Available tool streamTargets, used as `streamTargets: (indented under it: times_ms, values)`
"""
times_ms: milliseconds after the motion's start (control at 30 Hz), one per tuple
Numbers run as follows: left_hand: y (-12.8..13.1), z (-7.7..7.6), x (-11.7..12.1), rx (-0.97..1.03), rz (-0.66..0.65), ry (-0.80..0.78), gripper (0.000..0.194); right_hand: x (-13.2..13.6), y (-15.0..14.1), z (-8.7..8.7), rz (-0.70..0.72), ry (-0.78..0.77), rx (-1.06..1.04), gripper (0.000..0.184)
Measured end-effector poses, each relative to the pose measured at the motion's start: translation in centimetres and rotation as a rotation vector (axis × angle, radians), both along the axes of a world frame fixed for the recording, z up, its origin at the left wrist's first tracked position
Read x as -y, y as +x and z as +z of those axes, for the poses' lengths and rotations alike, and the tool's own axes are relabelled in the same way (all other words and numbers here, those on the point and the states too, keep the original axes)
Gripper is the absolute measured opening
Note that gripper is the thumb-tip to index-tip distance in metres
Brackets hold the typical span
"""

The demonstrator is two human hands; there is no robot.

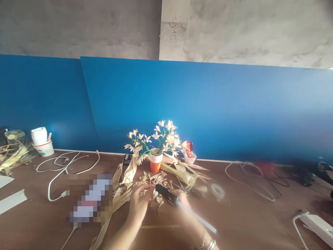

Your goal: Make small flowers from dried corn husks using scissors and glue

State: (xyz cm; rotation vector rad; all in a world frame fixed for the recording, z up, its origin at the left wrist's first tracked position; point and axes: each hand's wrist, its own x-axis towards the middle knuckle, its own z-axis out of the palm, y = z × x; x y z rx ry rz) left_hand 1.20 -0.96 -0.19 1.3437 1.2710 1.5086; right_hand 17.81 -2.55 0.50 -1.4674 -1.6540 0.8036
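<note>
My right hand [183,199] is wrapped round a black hot glue gun [168,195], with a long translucent glue stick [201,220] jutting from its rear. The gun's front end points at the fingertips of my left hand [140,199]. Those fingers are pinched together, and whatever they hold is too small to make out. Just beyond both hands lies a pile of small cut corn husk pieces [156,178]. Behind it stands a red and white paper cup [155,164] holding green stems with pale husk flowers [156,136].
Dried corn husks [182,173] spread around the cup. A clear tape roll [217,191] lies at right, and a pixelated phone-like object [91,199] at left. White cables [56,173] loop across the table. A power strip [318,225] sits at far right. A blue partition [208,111] stands behind.
</note>
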Motion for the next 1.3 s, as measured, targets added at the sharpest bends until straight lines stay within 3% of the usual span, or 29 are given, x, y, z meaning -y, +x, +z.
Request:
streamTargets:
  times_ms: [200,300,333,433,567,667,767,933,1100,1300]
  values:
    - [-0.1,0.5,0.2,0.047,-0.004,-0.047,0.030,0.6,-0.1,0.4,-0.025,0.158,0.149,0.018]
    - [-0.2,1.1,0.3,0.164,-0.013,-0.121,0.031,1.2,0.1,1.1,-0.092,0.150,0.255,0.009]
    - [-0.3,1.3,0.5,0.210,-0.043,-0.152,0.031,1.3,0.2,1.4,-0.113,0.148,0.286,0.004]
    - [-0.3,2.1,1.2,0.266,-0.269,-0.237,0.029,1.5,0.4,1.9,-0.215,0.227,0.373,0.022]
    - [0.3,2.6,2.4,0.083,-0.599,-0.319,0.024,1.3,0.8,1.4,-0.340,0.337,0.437,0.028]
    - [0.9,2.6,2.9,-0.122,-0.617,-0.282,0.016,1.2,1.2,0.5,-0.368,0.303,0.482,0.031]
    - [1.3,2.3,2.9,-0.181,-0.560,-0.244,0.014,1.1,1.4,-0.2,-0.382,0.302,0.575,0.036]
    - [1.2,2.0,2.8,0.099,-0.601,-0.359,0.020,0.6,1.0,-0.6,-0.384,0.311,0.570,0.041]
    - [1.1,1.9,3.2,0.467,-0.743,-0.457,0.020,0.4,0.8,-0.5,-0.297,0.285,0.427,0.030]
    - [1.2,1.4,3.0,0.570,-0.783,-0.454,0.018,0.4,0.7,-0.6,-0.284,0.265,0.341,0.023]
